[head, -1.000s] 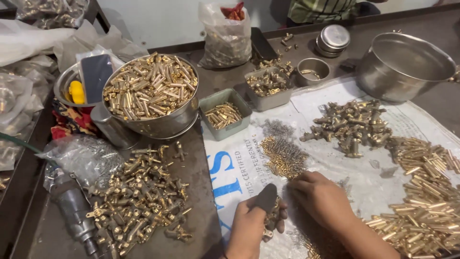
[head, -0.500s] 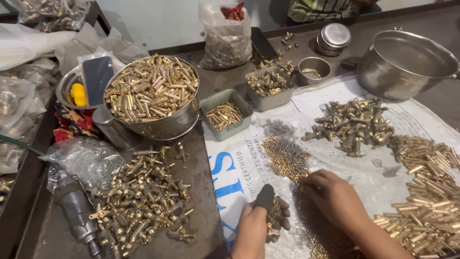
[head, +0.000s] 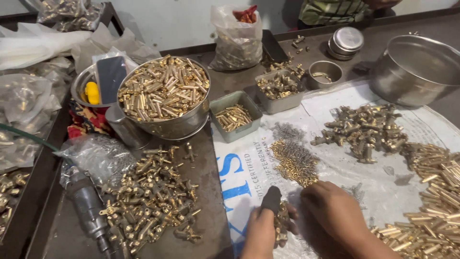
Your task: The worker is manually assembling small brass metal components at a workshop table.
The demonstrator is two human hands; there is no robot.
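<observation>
— Hands first: what are they doing?

— Both sit low over the printed white sheet (head: 383, 192). Her or his left hand (head: 266, 230), with a dark cap on the thumb, is closed around a small brass fitting (head: 281, 221). Just beside it, the right hand (head: 335, 213) rests palm down, fingers curled near the fitting; whether it pinches anything I cannot tell.

— And going left to right across the bench?

— Far left, clear plastic bags (head: 28, 100); then a grey tool (head: 88, 206) beside a heap of brass fittings (head: 153, 196). Above that stands a steel bowl (head: 167, 125) full of brass tubes. A small grey tray (head: 235, 117) follows, then a pile of tiny pins (head: 293, 160), a darker mound of fittings (head: 364, 129), and brass tubes (head: 436, 192) at far right, below an empty steel pot (head: 417, 69).
</observation>
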